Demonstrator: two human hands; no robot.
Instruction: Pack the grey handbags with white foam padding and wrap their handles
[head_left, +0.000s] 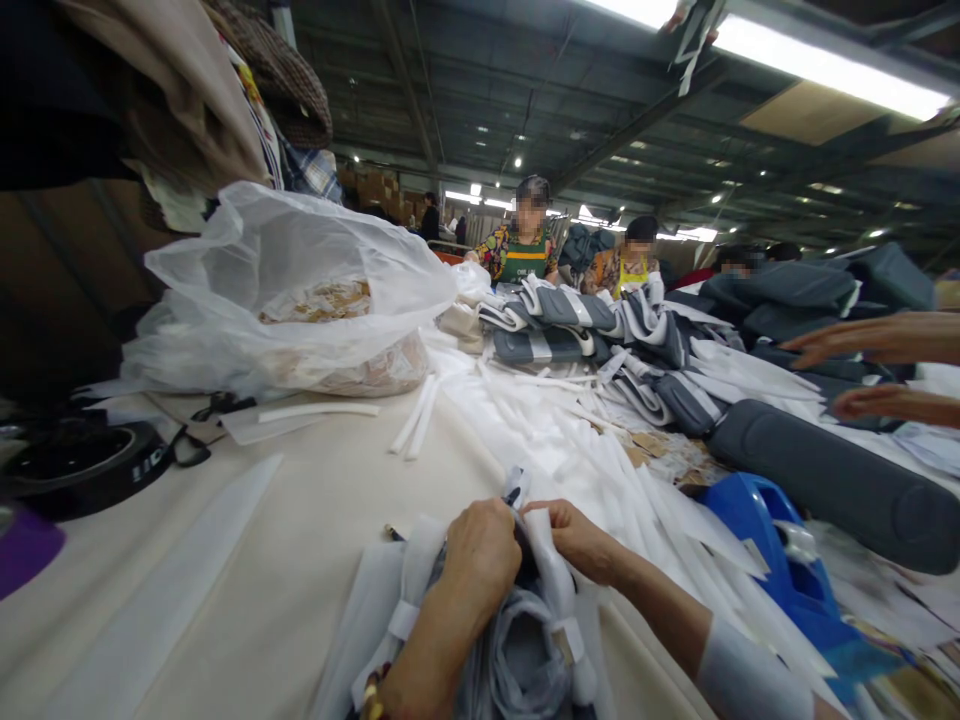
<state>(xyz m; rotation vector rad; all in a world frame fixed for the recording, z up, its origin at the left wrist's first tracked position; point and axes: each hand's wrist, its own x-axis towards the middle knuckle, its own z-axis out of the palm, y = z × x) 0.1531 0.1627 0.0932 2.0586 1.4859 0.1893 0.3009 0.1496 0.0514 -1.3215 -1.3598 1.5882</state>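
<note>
Bundle [541, 690]: on the desk [315, 500], near and in the middle; dark grey, soft, with a rolled part like a tube that has a round hole facing near
Foam wraps on the bundle: two, white and puffy, one on the left [422, 560] and one on the right [551, 570], each with a white band around it
Left hand [484, 555]: curled closed at the top of the bundle; I cannot tell what is inside the fingers
Right hand [577, 535]: pinching the top of the right foam wrap
Loose foam strips: two side by side [412, 420] in the middle, one [319, 410] to the left; the far white heap [525, 430] is too jumbled to count
Clear plastic bag [300, 340]: one, big, far left
Black roll [82, 465]: one, left
Blue tape holder [780, 540]: one, right
Long grey pad [832, 480]: one, right, beside the blue tape holder
Folded grey things [577, 310]: a far pile, too many to count
Another person's hands [892, 340]: two, far right
People in aprons: two, far, one in green [523, 260], one in yellow [634, 270]
</note>
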